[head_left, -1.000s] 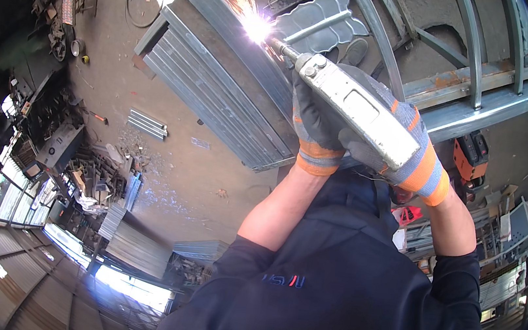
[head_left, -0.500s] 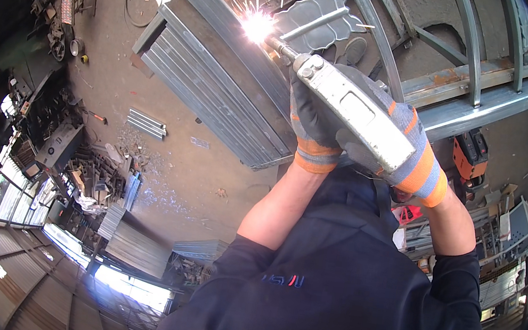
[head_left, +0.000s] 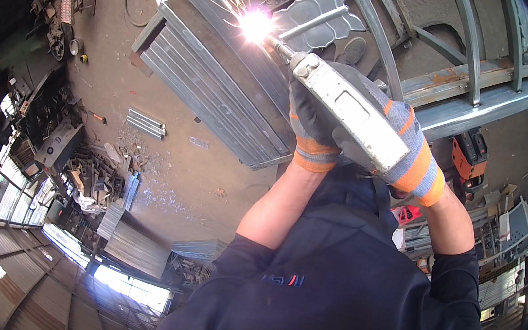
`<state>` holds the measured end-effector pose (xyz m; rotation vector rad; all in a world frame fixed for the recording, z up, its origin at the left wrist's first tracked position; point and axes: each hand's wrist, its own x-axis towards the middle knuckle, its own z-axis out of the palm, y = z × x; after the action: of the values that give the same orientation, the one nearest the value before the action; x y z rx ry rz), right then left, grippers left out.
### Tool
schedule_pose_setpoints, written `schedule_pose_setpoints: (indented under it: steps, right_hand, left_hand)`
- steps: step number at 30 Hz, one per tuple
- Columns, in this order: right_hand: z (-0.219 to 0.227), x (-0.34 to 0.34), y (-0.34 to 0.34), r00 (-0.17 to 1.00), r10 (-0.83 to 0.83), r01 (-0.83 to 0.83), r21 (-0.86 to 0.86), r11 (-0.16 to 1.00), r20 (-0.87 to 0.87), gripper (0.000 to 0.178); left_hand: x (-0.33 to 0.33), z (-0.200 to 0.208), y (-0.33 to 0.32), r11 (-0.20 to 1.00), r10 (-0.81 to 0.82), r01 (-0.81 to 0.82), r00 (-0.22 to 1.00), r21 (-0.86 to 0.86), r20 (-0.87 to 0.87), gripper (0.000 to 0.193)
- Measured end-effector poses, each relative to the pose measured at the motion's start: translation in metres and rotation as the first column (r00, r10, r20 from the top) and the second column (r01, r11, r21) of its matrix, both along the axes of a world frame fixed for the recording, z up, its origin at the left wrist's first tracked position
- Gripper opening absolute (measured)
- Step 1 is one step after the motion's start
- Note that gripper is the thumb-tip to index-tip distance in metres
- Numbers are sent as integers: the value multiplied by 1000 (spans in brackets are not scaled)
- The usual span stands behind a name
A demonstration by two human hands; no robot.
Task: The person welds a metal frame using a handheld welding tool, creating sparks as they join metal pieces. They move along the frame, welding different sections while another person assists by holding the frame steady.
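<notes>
A white, boxy handheld welding gun (head_left: 356, 113) points up and to the left, its metal nozzle (head_left: 281, 48) ending at a blinding glow (head_left: 256, 27) that throws orange sparks. My left hand (head_left: 311, 118), in a grey and orange glove, is closed under the gun's front part. Around the gun's rear and far side wraps my right hand (head_left: 406, 136) in a matching glove. The gun body hides many of the fingers. At the glow lies the inner edge of a grey steel tube frame (head_left: 212, 23); the glare hides the exact contact spot.
A scalloped grey metal panel (head_left: 315, 19) lies beyond the nozzle, near a shoe (head_left: 355, 49). Ribbed steel (head_left: 213, 93) fills the frame's near side. Curved steel bars (head_left: 466, 45) stand at right, with an orange and black machine (head_left: 469, 154) below. Short metal strips (head_left: 146, 122) lie on the floor.
The gun's rear has shifted slightly left, and my right hand with it. The glow looks larger, and the sparks now stream mostly up and left.
</notes>
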<state>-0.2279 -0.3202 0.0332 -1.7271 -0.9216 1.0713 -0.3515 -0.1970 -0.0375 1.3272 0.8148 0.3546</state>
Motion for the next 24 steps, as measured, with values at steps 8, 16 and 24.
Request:
schedule_pose_setpoints:
  steps: [8, 16, 24]
  right_hand:
    - [2, -3, 4, 988, -47, 42, -34, 999, -145, 58]
    - [9, 0, -9, 997, 23, -24, 22, 999, 73, 59]
    - [20, 4, -39, 1000, 8, -7, 25, 1000, -29, 68]
  left_hand:
    - [2, 3, -7, 775, 334, -136, 917, -617, 217, 53]
    - [0, 19, 1, 739, 283, -130, 950, -661, 130, 63]
    - [-20, 48, -13, 747, 129, -35, 987, -664, 93, 64]
